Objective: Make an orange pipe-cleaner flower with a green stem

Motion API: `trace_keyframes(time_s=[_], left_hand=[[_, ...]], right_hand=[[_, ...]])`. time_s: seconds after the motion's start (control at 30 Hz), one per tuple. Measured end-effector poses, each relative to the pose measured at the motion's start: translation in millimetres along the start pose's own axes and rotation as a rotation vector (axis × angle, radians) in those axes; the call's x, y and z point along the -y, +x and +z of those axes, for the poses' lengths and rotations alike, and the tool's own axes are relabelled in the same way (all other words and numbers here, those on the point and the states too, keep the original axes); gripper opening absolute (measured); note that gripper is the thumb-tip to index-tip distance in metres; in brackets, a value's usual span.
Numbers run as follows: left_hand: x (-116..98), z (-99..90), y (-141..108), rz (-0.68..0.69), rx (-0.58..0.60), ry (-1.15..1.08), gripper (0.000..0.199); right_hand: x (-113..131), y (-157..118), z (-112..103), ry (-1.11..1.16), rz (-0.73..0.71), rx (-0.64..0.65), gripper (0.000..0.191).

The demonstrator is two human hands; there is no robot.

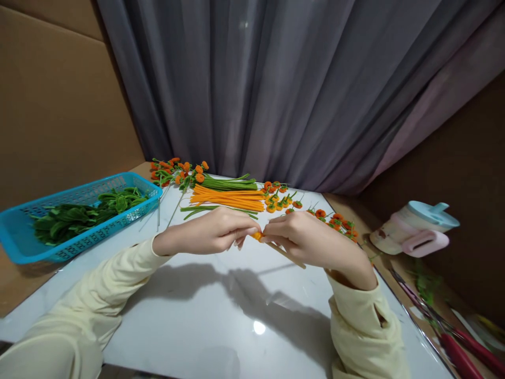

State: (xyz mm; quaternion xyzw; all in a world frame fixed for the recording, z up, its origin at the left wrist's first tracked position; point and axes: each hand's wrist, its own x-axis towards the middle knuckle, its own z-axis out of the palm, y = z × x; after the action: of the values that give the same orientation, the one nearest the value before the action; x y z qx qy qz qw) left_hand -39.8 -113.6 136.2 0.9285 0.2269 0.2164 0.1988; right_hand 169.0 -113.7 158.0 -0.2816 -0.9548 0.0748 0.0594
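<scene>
Currently, both hands meet above the middle of the table (177, 337), in front of the loose supplies. A small orange piece (257, 236) sits between their fingertips: the left hand (209, 231) pinches at its left side, the right hand (310, 239) closes in from the other (exact finger contact partly hidden). A thin tan stick (291, 257) slants out below the right hand; whether it passes through the piece cannot be told.

Progress, as judged from the layout: partway. Finished-looking work includes the stemmed orange flowers (177, 171) at the back left, the yellow-orange heads (278, 202) with short green tails, and the red-orange heads (339, 221) on the right. The piece in the grip appears unfinished. Unused stock remains: a sheaf of orange strips (226, 199) and a bundle of green strips (231, 183) just behind it.

Materials: the strips look fuzzy, straight and slender, like pipe cleaners; the heads are compact and rounded. Dark green leaves (63, 223), soft and pointed, lie heaped in a blue basket (11, 252) of perforated plastic. The tabletop is white, glossy and faintly veined, with a bright lamp reflection near the centre.
</scene>
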Motion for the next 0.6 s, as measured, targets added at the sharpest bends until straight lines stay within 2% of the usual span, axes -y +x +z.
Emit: trace_keyframes(time_s=[0.17, 0.4, 0.6], left_hand=[[1.2, -0.6, -0.3, -0.039, 0.020, -0.004, 0.029], [4.3, 6.0, 0.4, -0.068, -0.113, 0.071, 0.022], [4.4, 4.0, 0.1, -0.049, -0.107, 0.051, 0.020]], right_hand=[[-2.1, 1.8, -0.8, -0.012, 0.047, 0.032, 0.019], [5.3, 3.0, -3.2, -0.011, 0.101, 0.047, 0.021], [4.6, 3.5, -4.4, 0.031, 0.082, 0.046, 0.024]])
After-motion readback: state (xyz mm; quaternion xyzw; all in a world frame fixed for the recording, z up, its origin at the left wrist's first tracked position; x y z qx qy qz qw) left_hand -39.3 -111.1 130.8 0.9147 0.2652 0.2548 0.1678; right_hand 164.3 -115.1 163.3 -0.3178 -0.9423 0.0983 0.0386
